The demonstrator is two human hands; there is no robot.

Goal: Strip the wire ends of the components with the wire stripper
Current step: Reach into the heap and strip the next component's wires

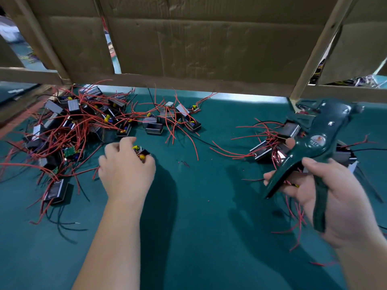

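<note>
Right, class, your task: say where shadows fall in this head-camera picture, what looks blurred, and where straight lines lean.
Head view: the left hand throws a dark shadow to its right on the green mat. Head view: the top end of the wire stripper is blurred. Head view: the wooden post leans from wide-angle distortion, and a bright strip glares beneath the cardboard.

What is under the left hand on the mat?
A small black component with yellow parts peeks out at the fingertips of the left hand, on the green mat. The hand covers most of its body and any wires.
</note>
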